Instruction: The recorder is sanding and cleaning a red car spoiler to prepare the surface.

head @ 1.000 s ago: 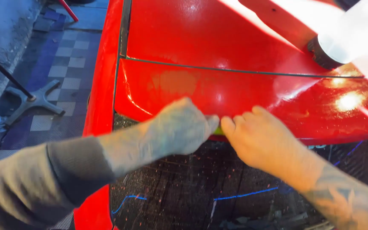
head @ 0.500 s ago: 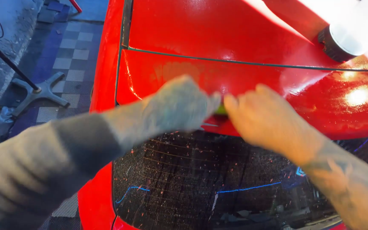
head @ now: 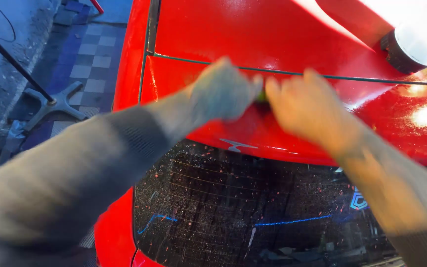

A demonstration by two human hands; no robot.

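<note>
Grey ribbed fabric fills the near left, the sleeve of the left arm, running up to the left hand point(head: 223, 91), which is blurred and curled in a loose fist over the red car panel; beside it the right hand point(head: 308, 110) comes in from the right, fingers bent downward, its knuckles almost touching the left. Between the two a small green-yellow pad point(head: 261, 96) shows as a sliver, pinched or pressed where the hands meet; blur hides which hand grips it, so I cannot tell whether either is truly closed on it. Below the hands lies the dark rear window glass point(head: 253, 207), speckled with droplets and crossed by blue reflected lines. The hands rest on the glossy red spoiler lip point(head: 292, 143) above that glass, and beyond it a thin dark seam point(head: 352, 78) divides the lip from the red roof panel point(head: 253, 29). A judgement: the rubbing of the lip appears under way, and any further pass calls for even pressure along the edge. Farther right stands a black-rimmed bright work lamp point(head: 411, 44); far left, a chequered floor point(head: 87, 59) with a black metal stand foot point(head: 58, 104).
</note>
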